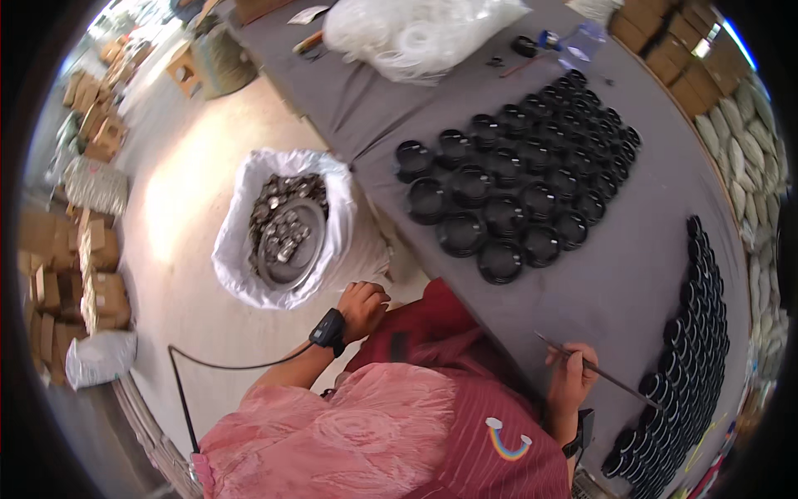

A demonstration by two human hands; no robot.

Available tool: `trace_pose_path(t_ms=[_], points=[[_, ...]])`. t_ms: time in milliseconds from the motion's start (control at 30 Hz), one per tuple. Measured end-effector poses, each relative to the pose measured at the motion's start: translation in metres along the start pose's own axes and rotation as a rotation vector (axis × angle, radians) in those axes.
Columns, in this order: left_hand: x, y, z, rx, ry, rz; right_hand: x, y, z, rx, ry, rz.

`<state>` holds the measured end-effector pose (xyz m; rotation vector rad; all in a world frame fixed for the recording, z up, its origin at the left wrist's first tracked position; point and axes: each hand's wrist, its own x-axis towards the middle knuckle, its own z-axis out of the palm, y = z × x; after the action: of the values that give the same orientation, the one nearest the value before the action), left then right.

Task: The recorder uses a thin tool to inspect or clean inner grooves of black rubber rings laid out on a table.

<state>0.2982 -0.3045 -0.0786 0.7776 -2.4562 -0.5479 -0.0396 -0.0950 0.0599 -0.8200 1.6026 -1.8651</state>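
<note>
My right hand (572, 374) grips a thin, dark, pointed stick-like tool (611, 378) over the table's near part. Its light tip points up and left, away from the palm, and its other end reaches toward the right-hand rows of black rings. My left hand (364, 308) is above my lap, its fingers curled in; whatever is inside them is hidden. Just beyond it stands a white sack (341, 208) full of small shiny metal parts (287, 187), with a round grey bowl (312, 262) of similar parts set in it. Black round ring-shaped pieces (500, 260) stand in rows on the table.
The grey-covered table (582, 291) has its edge beside my legs. More black rings (690, 358) line its right side. A clear plastic bag (416, 37) of pale rings and a clear bottle (582, 46) lie at the far end. Cardboard boxes (108, 291) stand along the left.
</note>
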Motion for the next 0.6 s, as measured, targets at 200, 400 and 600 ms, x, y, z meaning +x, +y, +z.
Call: trace_pose_path(t_ms=[200,400,600], points=[[-0.104,-0.039,0.024,-0.11,-0.258,-0.574,0.035,0.01,0.046,-0.152,-0.301,-0.081],[-0.209,-0.036,0.064,-0.23,-0.529,-1.115,0.044,0.022,0.058,-0.235,-0.325,-0.001],[-0.228,-0.012,0.089,-0.371,-0.703,-1.211,0.047,0.016,0.066,-0.338,-0.245,0.045]])
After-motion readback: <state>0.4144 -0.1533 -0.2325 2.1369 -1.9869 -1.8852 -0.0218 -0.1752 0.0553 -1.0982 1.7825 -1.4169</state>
